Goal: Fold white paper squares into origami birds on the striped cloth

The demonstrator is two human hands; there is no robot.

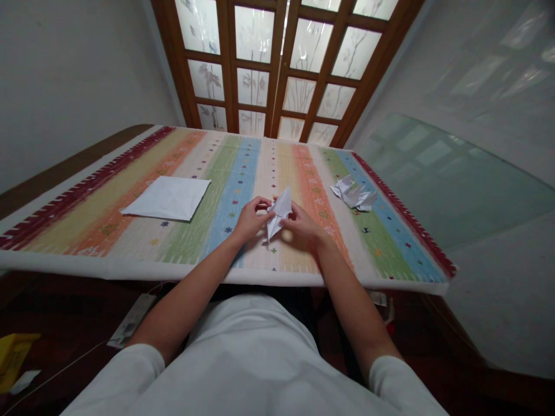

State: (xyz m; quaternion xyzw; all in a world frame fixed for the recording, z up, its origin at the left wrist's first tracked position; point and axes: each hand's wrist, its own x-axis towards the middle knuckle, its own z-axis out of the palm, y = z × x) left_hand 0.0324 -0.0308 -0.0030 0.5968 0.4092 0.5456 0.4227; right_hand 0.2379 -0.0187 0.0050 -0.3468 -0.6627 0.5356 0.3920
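Just above the middle of the table's front edge, a folded piece of white paper (282, 207) is held between both hands. It has a pointed diamond shape, one tip up and one tip down. My left hand (255, 218) pinches its left side with thumb and fingers. From the right, my right hand (300, 221) grips the other side, its thumb on the paper's lower part. Some fingertips are hidden behind the paper. Away to the right lie several folded white paper pieces (354, 195) in a cluster. On the left a stack of flat white paper (169, 197) rests on the cloth.
A striped, multicoloured tablecloth (225, 173) covers the table. Behind it stand wooden doors with frosted panes (254, 34). A pale green glass panel (455, 179) leans by the right wall. Below the table at left are a power strip (132, 319) and a yellow object (15, 358).
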